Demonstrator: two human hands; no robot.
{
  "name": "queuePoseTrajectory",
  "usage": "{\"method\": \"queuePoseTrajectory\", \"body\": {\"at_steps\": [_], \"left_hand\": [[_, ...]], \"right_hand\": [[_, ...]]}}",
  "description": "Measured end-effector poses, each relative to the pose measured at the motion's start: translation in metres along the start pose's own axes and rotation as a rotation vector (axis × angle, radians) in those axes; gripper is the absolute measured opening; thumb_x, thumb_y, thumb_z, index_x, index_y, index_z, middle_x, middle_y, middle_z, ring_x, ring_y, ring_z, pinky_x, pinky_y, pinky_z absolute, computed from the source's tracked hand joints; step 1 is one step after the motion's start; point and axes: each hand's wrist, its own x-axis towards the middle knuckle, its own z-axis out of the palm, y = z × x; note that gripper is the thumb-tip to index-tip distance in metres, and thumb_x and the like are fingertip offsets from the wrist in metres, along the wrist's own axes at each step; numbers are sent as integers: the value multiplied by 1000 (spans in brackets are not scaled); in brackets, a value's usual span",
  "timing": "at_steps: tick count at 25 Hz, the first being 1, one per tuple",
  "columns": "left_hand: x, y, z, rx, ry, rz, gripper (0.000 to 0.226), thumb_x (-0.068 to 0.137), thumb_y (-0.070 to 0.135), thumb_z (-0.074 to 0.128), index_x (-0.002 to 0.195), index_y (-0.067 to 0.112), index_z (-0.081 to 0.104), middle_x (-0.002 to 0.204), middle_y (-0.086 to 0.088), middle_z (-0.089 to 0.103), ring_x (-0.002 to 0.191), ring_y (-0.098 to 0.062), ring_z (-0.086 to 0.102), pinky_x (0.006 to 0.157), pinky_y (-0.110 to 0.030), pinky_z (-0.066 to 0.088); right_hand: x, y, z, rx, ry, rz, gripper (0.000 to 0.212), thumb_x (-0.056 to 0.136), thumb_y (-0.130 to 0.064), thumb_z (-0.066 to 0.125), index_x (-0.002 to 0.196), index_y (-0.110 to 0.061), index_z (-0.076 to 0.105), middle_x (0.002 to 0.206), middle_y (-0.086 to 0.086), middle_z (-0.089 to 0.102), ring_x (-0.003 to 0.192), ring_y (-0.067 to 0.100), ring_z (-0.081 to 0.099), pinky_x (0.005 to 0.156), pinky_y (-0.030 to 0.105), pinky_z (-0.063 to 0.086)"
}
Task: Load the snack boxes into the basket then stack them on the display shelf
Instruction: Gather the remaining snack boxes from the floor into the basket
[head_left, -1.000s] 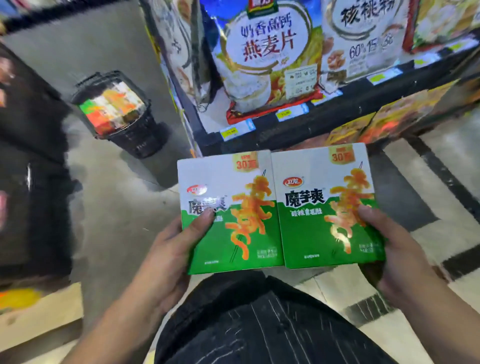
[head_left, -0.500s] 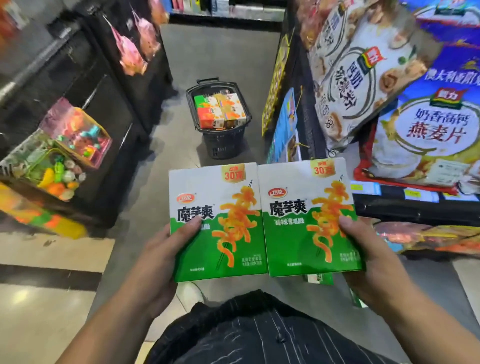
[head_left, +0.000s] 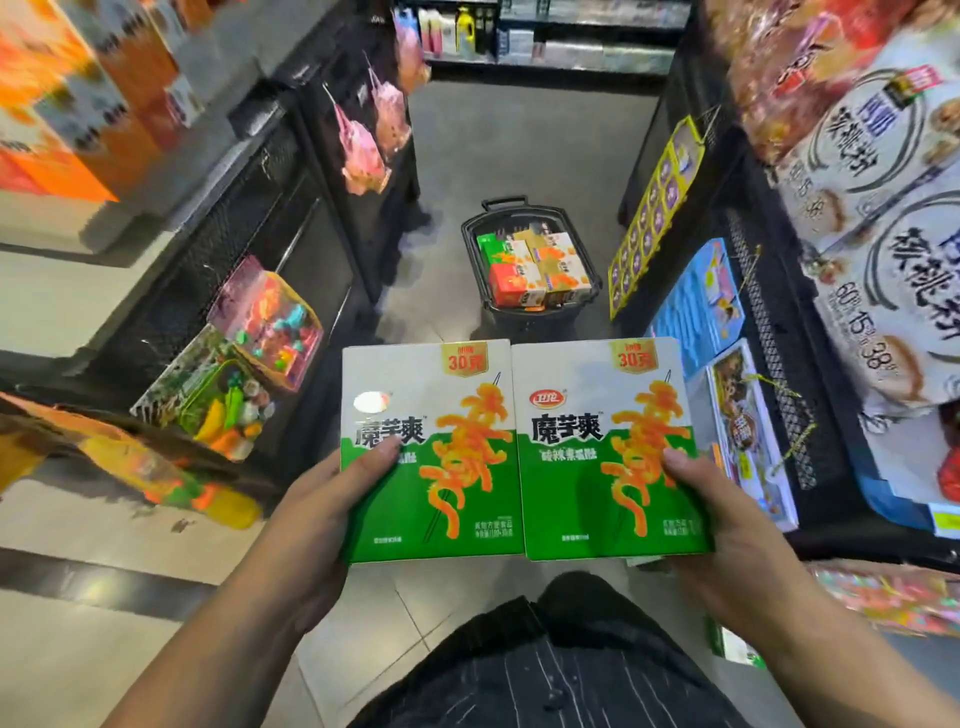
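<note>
Two green-and-white snack boxes are held side by side in front of me. My left hand (head_left: 322, 519) grips the left snack box (head_left: 431, 457), thumb on its face. My right hand (head_left: 727, 525) grips the right snack box (head_left: 608, 452) the same way. Straight ahead on the grey aisle floor stands a black basket (head_left: 582, 306) holding several green, red and yellow snack boxes (head_left: 535, 267). Another green box (head_left: 735, 647) lies on the floor by my right forearm.
Black display shelves flank the aisle: toy packs (head_left: 244, 364) and hanging pink bags (head_left: 363, 140) on the left, large cereal bags (head_left: 883, 234) and hanging cards (head_left: 654, 208) on the right. The aisle floor between them runs to the basket. My dark striped trouser leg (head_left: 545, 670) is below.
The view has swung left from the right-hand shelf to face down the aisle. The basket now sits straight ahead and centred. Both hands keep the same hold on the two boxes.
</note>
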Motion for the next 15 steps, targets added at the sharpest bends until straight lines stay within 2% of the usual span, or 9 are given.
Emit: {"method": "queuePoseTrajectory", "body": {"at_steps": [2,4,6,8,11,15], "left_hand": [[29,14,-2,8,-3,9,41,75,30,64,112,13,65,102,-10,76,85,-23,74,77,-37,53],[61,29,1,2,9,17,45,73,30,66,115,14,63,104,-8,75,87,-22,74,79,-38,52],[102,49,5,11,8,20,47,73,30,68,117,14,62,108,-9,74,94,-25,72,88,-43,51],[143,71,11,19,13,28,46,75,29,69,118,15,62,110,-10,73,100,-31,70,94,-48,50],[209,116,25,36,36,61,45,77,27,75,117,12,62,110,-13,73,98,-33,70,88,-45,56],[288,171,48,4,81,74,29,78,23,67,104,11,68,105,-15,74,91,-31,71,88,-45,56]], "right_hand": [[29,-9,7,18,11,10,45,68,-20,71,111,-8,68,101,13,74,81,23,73,62,31,60],[64,-19,10,23,12,18,38,65,-28,75,99,-10,76,101,14,74,82,24,74,66,33,61],[106,-34,14,15,10,47,47,58,-32,81,99,-8,76,105,16,73,87,27,73,74,39,61],[153,-50,16,10,13,65,49,55,-32,81,97,-8,75,103,17,73,83,28,73,73,43,61],[227,-86,27,9,-49,118,72,21,-33,94,88,-11,79,102,16,73,83,28,73,68,37,61],[318,-143,41,-39,-93,180,91,20,-38,95,105,-11,75,109,15,72,89,29,72,69,39,61]]}}
